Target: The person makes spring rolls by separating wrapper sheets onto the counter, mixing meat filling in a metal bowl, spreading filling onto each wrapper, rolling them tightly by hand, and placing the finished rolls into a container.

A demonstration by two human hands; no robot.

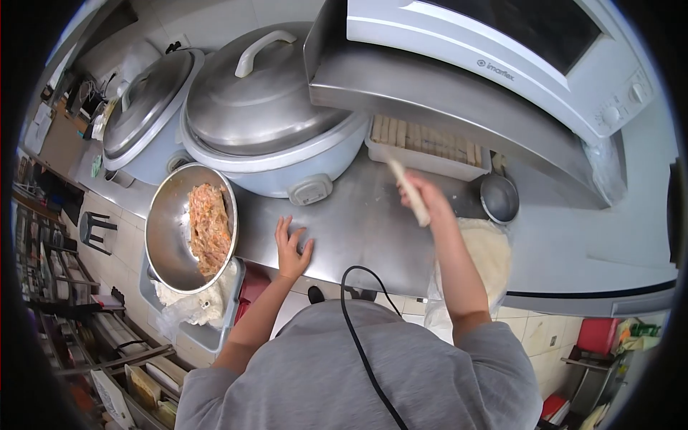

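My right hand (419, 197) grips a long pale uncooked spring roll (408, 190) above the steel counter, just in front of a white tray (430, 162). Several similar rolls (423, 140) lie side by side in that tray, partly hidden under a metal shelf. My left hand (292, 251) rests near the counter's front edge, fingers apart, holding nothing. To its left, a steel bowl (163, 236) contains an orange-flecked minced filling (209, 233). Beneath my right forearm, a stack of round pale wrappers (484, 251) sits on plastic at the counter edge.
Two large lidded cookers (272, 172) (147, 118) stand at the back left. A white oven (502, 50) sits on the metal shelf (430, 97). A small dark pan (499, 198) is right of the tray. Below the bowl is a grey tub (236, 301). A black cable (351, 315) hangs before me.
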